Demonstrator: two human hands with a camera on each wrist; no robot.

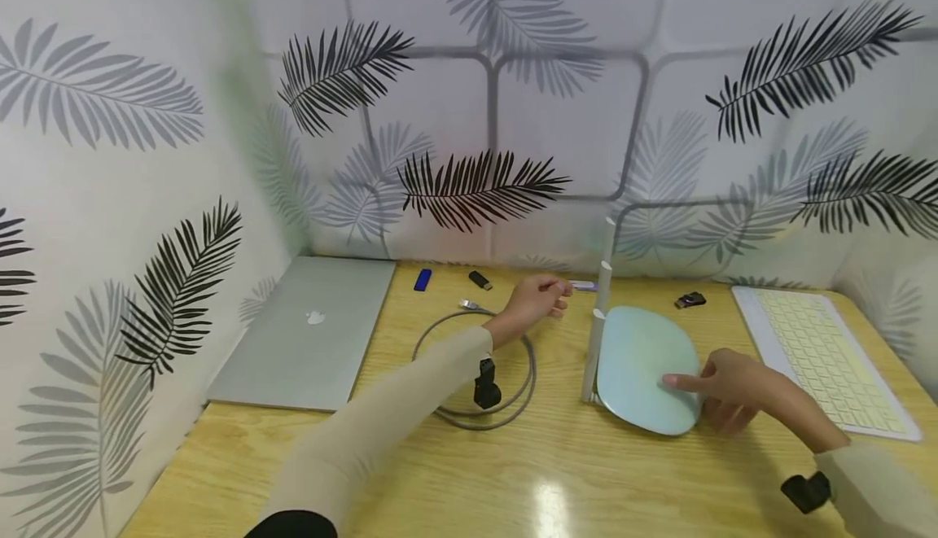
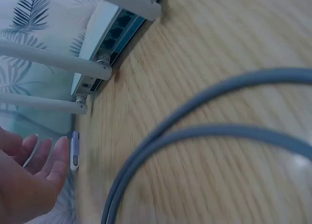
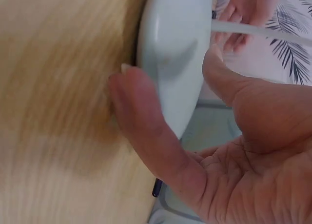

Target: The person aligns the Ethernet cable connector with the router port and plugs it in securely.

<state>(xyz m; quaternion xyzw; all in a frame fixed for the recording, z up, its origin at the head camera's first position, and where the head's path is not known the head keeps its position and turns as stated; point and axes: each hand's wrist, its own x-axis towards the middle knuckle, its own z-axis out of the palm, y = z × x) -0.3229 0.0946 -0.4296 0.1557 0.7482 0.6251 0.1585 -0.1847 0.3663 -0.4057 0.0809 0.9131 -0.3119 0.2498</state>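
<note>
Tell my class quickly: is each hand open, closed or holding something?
Left hand: open, fingers loosely curled, holding nothing.
Right hand: thumb over the router, fingers by its edge; whether it grips cannot be told.

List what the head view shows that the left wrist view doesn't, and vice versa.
Only head: flat silver laptop, slim white keyboard, small blue rectangular stick, two small black USB sticks, right hand.
Only left wrist: row of dark ports on the back of the pale rounded plastic router.
Both: that router with its white rod-like antennas, coiled grey cable, slim white-and-purple stick, leaf-patterned backdrop, wood-grain tabletop, left hand.
</note>
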